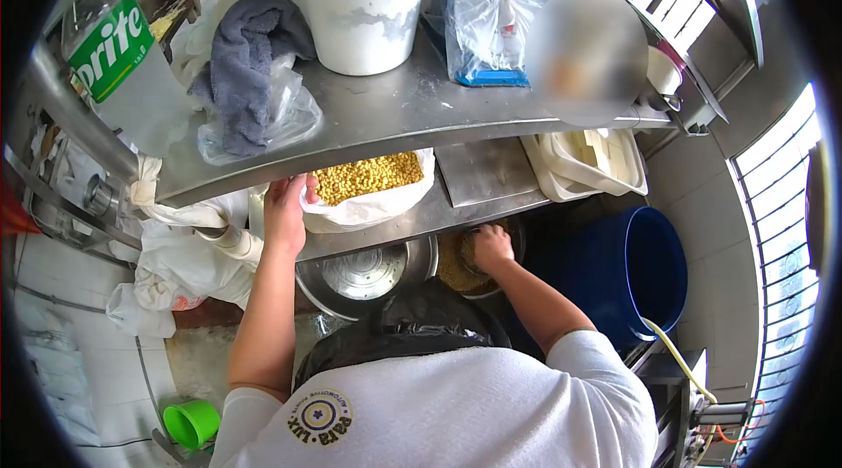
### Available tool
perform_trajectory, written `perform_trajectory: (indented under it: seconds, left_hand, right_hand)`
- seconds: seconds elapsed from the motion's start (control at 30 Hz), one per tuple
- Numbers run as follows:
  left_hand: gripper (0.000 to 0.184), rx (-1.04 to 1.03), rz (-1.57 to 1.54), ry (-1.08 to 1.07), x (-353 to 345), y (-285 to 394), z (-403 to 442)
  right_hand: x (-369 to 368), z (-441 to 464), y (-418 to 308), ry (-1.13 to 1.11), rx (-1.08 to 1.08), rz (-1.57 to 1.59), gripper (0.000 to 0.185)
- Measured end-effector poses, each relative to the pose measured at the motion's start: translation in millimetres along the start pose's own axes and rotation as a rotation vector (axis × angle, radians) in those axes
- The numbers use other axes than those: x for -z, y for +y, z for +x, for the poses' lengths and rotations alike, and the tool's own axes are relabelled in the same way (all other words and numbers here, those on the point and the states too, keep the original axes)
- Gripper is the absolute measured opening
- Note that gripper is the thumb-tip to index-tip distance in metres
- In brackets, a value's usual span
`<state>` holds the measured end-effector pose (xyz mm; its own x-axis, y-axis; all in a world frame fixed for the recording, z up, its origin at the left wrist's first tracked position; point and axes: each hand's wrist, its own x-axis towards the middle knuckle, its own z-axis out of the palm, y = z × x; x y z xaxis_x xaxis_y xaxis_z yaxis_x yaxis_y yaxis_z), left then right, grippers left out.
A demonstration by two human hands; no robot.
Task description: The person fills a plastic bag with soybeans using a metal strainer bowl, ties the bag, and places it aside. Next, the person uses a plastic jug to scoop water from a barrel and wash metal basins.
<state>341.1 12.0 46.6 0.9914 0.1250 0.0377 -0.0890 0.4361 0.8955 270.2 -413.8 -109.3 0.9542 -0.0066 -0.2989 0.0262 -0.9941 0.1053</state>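
My left hand (pixel 288 209) is closed on the near left edge of an open white sack (pixel 355 214). Yellow beans (pixel 368 177) fill the sack, which sits on the lower metal shelf. Lower down and to the right, my right hand (pixel 493 249) reaches into a round metal bowl (pixel 517 238) under the shelf edge. Brownish-yellow grains (pixel 452 266) lie in that bowl. The right fingers are curled, and what they hold, if anything, is hidden. Beside the bowl, a wide metal basin (pixel 320 288) holds a shiny round metal lid or dish (pixel 364 271).
Above, a metal shelf (pixel 368 108) bears a white bucket (pixel 360 12), a grey towel (pixel 250 56), a Sprite bottle (pixel 114 47) and a plastic-wrapped scale (pixel 500 21). White trays (pixel 561 183) stand on the lower shelf. To the right is a blue barrel (pixel 605 266); a green bucket (pixel 189 422) sits lower left.
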Motion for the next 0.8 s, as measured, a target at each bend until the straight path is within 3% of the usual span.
perform_trajectory:
  seconds: [0.03,0.1,0.17,0.2,0.27,0.3,0.33,0.4,0.43,0.5,0.53,0.57,0.63,0.7,0.77,0.8]
  left_hand:
    - [0.015,-0.004,-0.006,0.002,-3,4,-1]
    - [0.013,-0.009,-0.029,0.009,-8,10,0]
    - [0.014,-0.017,0.012,0.030,-19,14,0]
    - [0.015,-0.022,0.057,0.049,-22,17,1]
    - [0.018,-0.025,0.103,-0.003,-21,12,7]
    - [0.020,-0.024,0.148,-0.048,-21,13,9]
    - [0.022,-0.034,0.158,-0.052,-23,16,7]
    - [0.022,-0.037,0.161,-0.073,-19,20,8]
    - [0.023,-0.026,0.163,-0.091,-16,20,8]
    - [0.022,-0.001,0.136,-0.082,-17,22,3]
    - [0.017,0.042,0.116,-0.029,-18,20,1]
    - [0.016,0.086,0.096,0.025,-18,17,-1]
    - [0.021,0.044,0.195,0.027,-20,12,2]
    - [0.028,-0.010,0.294,0.029,-18,7,22]
    - [0.036,0.017,0.407,0.035,-8,-6,62]
    - [0.035,0.020,0.169,0.042,-4,-16,87]
  right_hand:
    - [-7,10,10,0.014,-0.184,0.029,0.036]
    - [1,37,25,0.188,-0.247,0.249,0.031]
    - [18,93,22,0.389,0.003,0.452,0.034]
    - [56,110,5,0.329,0.004,0.497,0.037]
    - [117,128,-47,0.331,-0.058,0.955,0.043]
    - [131,135,-69,0.384,-0.119,1.368,0.045]
    - [142,141,-85,0.392,-0.111,1.372,0.045]
    - [156,153,-104,0.593,0.176,1.462,0.043]
    - [163,162,-104,0.596,0.180,1.462,0.043]
    - [180,171,-102,0.460,0.267,2.044,0.040]
    - [177,162,-92,0.396,0.440,2.170,0.035]
    - [186,139,-86,0.390,0.445,2.163,0.035]
    - [203,98,-79,0.328,0.293,1.487,0.030]
    - [219,72,-83,0.350,0.193,1.645,0.024]
    - [229,73,-67,0.260,-0.101,2.140,0.015]
    - [236,75,-67,0.345,-0.047,2.046,0.012]
